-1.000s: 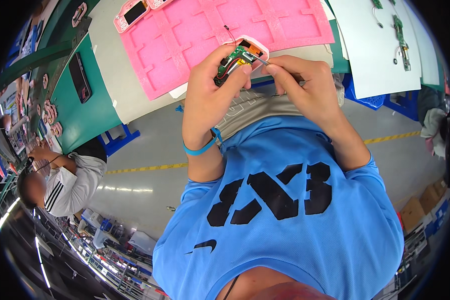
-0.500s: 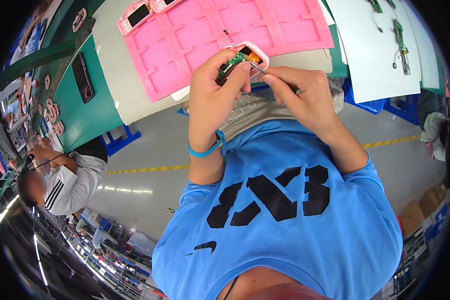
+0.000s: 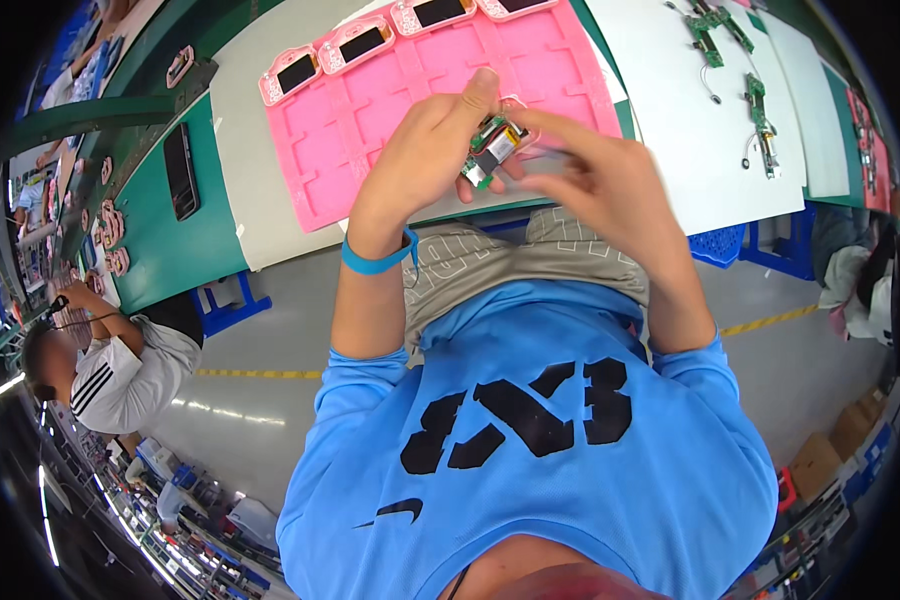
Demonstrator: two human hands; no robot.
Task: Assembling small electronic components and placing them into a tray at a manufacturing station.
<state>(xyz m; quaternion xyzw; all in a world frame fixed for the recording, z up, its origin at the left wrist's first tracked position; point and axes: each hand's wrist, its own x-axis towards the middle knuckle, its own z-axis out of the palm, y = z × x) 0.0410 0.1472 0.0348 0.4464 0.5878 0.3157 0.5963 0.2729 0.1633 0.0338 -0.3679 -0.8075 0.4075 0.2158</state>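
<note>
My left hand (image 3: 420, 155) grips a small electronic assembly above the near edge of the pink foam tray. It consists of a green circuit board (image 3: 480, 182) with a silver battery (image 3: 501, 147), beside a partly hidden pink casing (image 3: 515, 104). My right hand (image 3: 610, 185) is at the assembly's right side, its index finger reaching to the casing's edge. Motion smears its other fingers, and a greyish blur between them is too unclear to name. On the tray's far side sit several pink cases (image 3: 358, 43) with dark screens.
The pink foam tray (image 3: 320, 190) has moulded slots. A phone (image 3: 181, 172) lies on the green mat (image 3: 150, 255) at left. Wired circuit boards (image 3: 757, 110) rest on white sheets (image 3: 670, 130) at right. Another person (image 3: 135, 375) sits at the far left; a blue stool (image 3: 232, 303) is under the table.
The assembly has been turned, so its battery now shows. My right hand, which held a thin metal tool to the board, has drawn its fingers apart. The view has shifted, revealing more cases.
</note>
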